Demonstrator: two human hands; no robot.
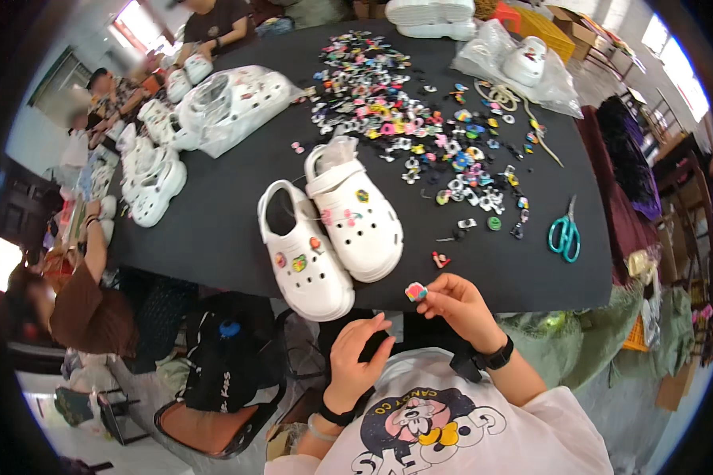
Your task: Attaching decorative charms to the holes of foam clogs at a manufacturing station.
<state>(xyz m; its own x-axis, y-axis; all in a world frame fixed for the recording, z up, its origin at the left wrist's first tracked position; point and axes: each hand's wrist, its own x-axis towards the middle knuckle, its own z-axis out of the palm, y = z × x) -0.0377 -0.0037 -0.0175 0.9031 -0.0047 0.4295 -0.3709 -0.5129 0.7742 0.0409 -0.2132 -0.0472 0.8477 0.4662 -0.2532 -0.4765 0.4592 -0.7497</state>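
Between the thumb and fingers of my right hand [461, 309] is a small colourful shoe charm [414, 291], held over the table's near edge. My left hand [358, 355] is empty, its thumb apart from its half-curled fingers, just off the table edge. Ahead of it, two white clogs stand side by side with their heels away from me. The left clog [318, 279] carries several charms on its upper. A few more charms, one shaped like pink cherries, are on the right clog [366, 229]. A small red charm [441, 259] lies on the table just beyond my right hand.
A big pile of mixed charms [388, 119] covers the table's far middle. Teal-handled scissors [565, 237] lie at the right. Bagged white clogs [238, 103] and loose white clogs [152, 186] line the left. Another bagged clog [524, 63] sits far right. Other people are at the left.
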